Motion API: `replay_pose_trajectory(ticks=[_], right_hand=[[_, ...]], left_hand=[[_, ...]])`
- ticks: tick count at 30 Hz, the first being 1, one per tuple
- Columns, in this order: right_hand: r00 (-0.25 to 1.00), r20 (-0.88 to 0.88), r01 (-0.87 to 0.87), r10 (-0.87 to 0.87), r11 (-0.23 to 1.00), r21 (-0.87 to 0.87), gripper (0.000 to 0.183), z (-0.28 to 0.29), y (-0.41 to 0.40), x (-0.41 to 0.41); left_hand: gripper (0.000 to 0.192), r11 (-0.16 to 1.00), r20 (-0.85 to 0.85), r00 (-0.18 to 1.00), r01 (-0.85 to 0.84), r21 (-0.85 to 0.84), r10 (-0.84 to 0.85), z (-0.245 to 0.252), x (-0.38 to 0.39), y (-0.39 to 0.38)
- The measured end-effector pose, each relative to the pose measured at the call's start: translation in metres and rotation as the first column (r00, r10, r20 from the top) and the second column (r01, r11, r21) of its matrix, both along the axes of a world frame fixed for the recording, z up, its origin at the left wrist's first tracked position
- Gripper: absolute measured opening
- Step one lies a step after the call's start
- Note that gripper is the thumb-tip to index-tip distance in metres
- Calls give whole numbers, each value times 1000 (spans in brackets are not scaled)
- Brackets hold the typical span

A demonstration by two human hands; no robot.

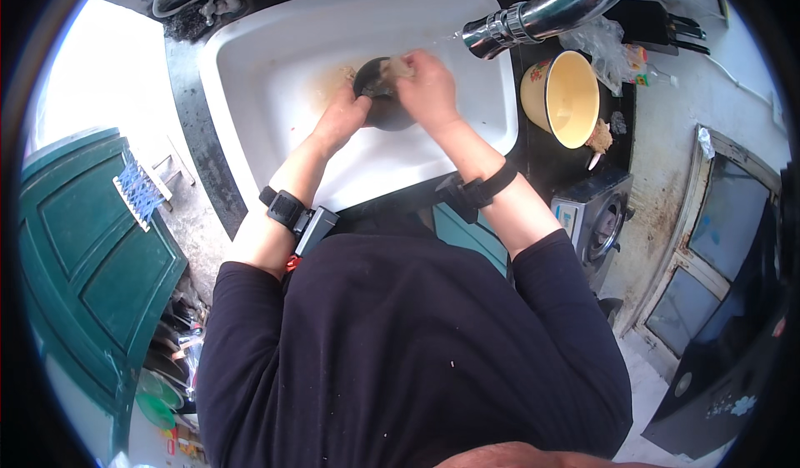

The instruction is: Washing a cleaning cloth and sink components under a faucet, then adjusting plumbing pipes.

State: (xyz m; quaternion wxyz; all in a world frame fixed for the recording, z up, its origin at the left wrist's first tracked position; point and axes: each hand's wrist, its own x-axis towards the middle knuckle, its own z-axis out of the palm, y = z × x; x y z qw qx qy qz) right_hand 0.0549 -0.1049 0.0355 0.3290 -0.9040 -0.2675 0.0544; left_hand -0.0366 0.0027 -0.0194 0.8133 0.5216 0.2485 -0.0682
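Note:
A dark round bowl or small pan [390, 117] is held inside the white sink [275, 149]. My left hand [342, 115] grips its left side, the thumb at the rim. My right hand [430, 86] holds a light tan, crumpled cloth or scrubber [395, 71] at the upper right of the dark vessel; the hand is slightly blurred. Another pale tan scrap [347, 73] shows by the fingertips of my left hand. Brownish water spreads over the sink floor to the left of the vessel. The underside of the vessel and some of my fingertips are hidden.
A chrome faucet [500, 30] reaches over the sink's upper right. Right of the sink stand a yellow enamel basin [572, 99], a plastic bag [597, 46], a black knife block [644, 27] and a gas stove [594, 218]. A green door [94, 243] is at the left.

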Motion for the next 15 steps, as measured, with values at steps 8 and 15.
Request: replay_pose_trajectory(ticks=[8, 15], right_hand=[[871, 23, -488, 491, 870, -73, 10, -20, -9, -6], [904, -424, -48, 49, 999, 12, 20, 12, -3, -1]], left_hand=[[32, 949, -132, 973, 217, 228, -191, 28, 2, 1], [32, 844, 22, 978, 167, 509, -207, -10, -3, 3]])
